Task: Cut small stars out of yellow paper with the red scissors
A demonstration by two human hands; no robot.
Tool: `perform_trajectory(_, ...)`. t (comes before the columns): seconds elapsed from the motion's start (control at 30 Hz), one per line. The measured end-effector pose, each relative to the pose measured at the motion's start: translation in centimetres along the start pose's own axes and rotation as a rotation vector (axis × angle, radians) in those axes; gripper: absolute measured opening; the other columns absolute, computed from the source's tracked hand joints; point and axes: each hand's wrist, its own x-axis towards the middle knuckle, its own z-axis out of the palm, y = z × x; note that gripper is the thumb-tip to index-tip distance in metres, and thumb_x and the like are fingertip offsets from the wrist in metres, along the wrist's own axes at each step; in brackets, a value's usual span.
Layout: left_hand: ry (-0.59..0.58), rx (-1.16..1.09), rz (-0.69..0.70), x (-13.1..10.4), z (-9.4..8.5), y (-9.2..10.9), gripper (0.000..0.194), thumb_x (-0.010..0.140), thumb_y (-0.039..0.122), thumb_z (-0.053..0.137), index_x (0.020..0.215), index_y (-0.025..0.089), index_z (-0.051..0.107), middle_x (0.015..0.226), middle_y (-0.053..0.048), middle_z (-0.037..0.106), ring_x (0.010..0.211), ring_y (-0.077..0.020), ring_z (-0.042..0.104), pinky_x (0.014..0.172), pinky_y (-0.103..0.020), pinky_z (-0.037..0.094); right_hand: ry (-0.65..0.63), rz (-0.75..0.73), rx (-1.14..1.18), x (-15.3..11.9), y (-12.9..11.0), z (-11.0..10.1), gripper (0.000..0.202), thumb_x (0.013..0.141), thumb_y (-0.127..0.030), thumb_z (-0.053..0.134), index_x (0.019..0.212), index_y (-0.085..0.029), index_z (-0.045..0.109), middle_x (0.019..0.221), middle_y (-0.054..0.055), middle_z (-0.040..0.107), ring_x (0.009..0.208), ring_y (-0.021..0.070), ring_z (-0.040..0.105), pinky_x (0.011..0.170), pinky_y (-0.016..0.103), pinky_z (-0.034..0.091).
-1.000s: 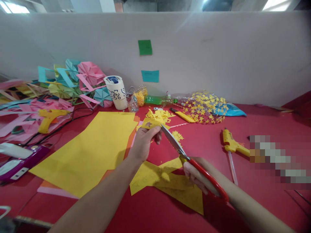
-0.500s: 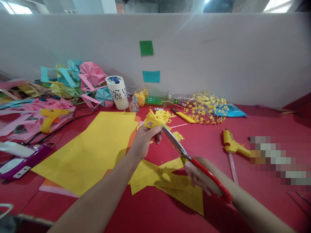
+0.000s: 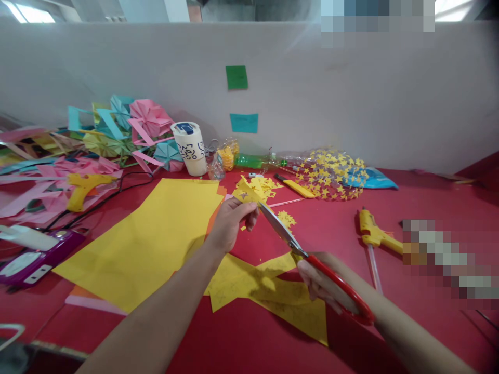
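Between thumb and fingers, my left hand (image 3: 234,221) pinches a small piece of yellow paper (image 3: 245,194) with a star-like mark or cut-out in it. My right hand (image 3: 322,283) grips red-handled scissors (image 3: 283,230), whose blade tips meet the paper's edge beside my left thumb. Below lie yellow paper strips (image 3: 230,280) with faint drawn outlines. A small heap of cut yellow stars (image 3: 286,219) sits just right of the blades. Behind my left hand is a pile of yellow paper scraps (image 3: 267,186).
Large yellow sheets (image 3: 163,234) lie at left, near a purple power strip (image 3: 47,259) and a yellow glue gun (image 3: 81,189). Another glue gun (image 3: 372,234) rests at right. A white cup (image 3: 191,150), a green bottle (image 3: 257,161) and a yellow cutter (image 3: 298,188) stand or lie behind.
The paper in my left hand has tilted slightly, and the scissor blades look a little more closed at its edge. Both hands have stayed in nearly the same place.
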Motion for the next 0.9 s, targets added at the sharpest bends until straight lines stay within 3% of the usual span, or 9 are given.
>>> perform_trajectory(0.57,0.033,0.039,-0.004,0.12,-0.15,-0.01,0.025,0.071,0.031,0.066,0.052,0.015,0.063,0.043,0.002,0.052,0.040,-0.0062,0.045,0.040,-0.019,0.032,0.015,0.048,-0.073,0.14,-0.10,-0.01,0.064,0.071,-0.084,0.052,0.063,-0.021,0.046,0.040,-0.007,0.043,0.026,0.0055,0.038,0.022,0.015,0.027)
perform_trajectory(0.9,-0.007,0.033,0.025,0.06,-0.36,-0.26,0.026,0.078,0.029,0.062,0.056,0.015,0.065,0.046,0.001,0.055,0.043,-0.0067,0.047,0.042,-0.019,0.036,-0.003,0.001,-0.049,-0.18,-0.23,-0.07,0.064,0.074,-0.082,0.052,0.064,-0.020,0.044,0.046,-0.005,0.049,0.028,0.0024,0.034,0.027,0.014,0.026)
